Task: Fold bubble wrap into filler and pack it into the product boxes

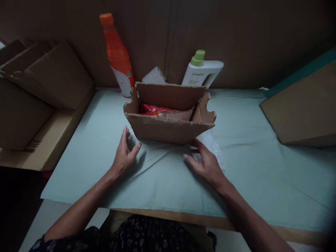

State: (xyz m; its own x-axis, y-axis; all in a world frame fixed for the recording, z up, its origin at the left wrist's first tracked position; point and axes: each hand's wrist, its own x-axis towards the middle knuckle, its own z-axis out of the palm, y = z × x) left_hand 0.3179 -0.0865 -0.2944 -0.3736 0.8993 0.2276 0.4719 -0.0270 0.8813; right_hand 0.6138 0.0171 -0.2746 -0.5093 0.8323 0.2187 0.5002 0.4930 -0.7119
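Observation:
An open-topped cardboard box [168,129] with notched side walls stands in the middle of the cloth-covered table. Inside lies a red packet [157,110], partly hidden by the front wall. My left hand [125,154] is just off the box's lower left corner, thumb and fingers apart, holding nothing. By the lower right corner is my right hand [206,162], thumb spread from the fingers; its fingertips are partly hidden near the box's base. Bubble wrap [212,145] lies beside and partly under that hand, with a small dark red thing close to the fingers.
Behind the box stand an orange bottle [117,52] and a white bottle with a green cap [202,71]. More bubble wrap [154,75] sits between them. Cardboard boxes [57,77] fill the left side, and a large box [304,108] stands at right. A brown wall [236,31] closes the back.

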